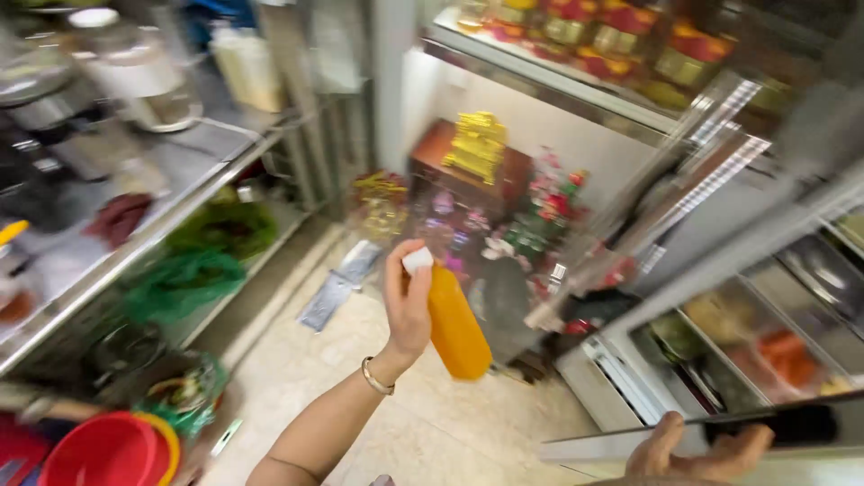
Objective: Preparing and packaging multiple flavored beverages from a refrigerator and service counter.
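Note:
My left hand (407, 301) is raised over the tiled floor and grips a plastic bottle of orange liquid (454, 328) near its white cap, with the bottle slanting down to the right. A gold bangle sits on that wrist. At the bottom right, my right hand (697, 450) holds the edge of a flat steel-framed lid (612, 443) of a cooled counter. Below the lid lie several steel trays of food (783, 355). The picture is motion-blurred.
A steel shelf unit (135, 243) at the left carries pots and jars, with green bags (184, 279) beneath. A red bucket (108, 450) stands at the bottom left. A small wooden shrine (468, 166) with flowers sits on the floor ahead. Jars line a high shelf (612, 45).

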